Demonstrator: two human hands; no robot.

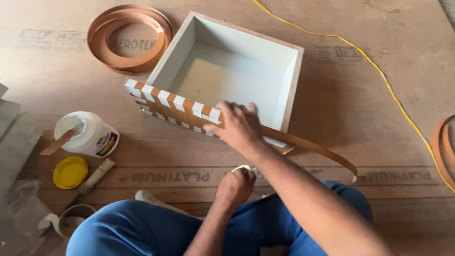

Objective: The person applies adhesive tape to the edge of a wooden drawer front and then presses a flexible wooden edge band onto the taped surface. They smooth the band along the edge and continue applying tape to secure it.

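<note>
Right hand pressed flat on taped edge band of white drawer box; left hand, just below, pinched masking tape.

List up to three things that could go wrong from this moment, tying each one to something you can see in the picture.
1. The edge strip is taped only along part of the box; its free end curves away and could spring loose if the right hand lifts.
2. The open glue jar, with a stick resting in it, stands close by and might be tipped over.
3. The left hand holds the tape close to the body, so a piece might stick to the fingers.
</note>
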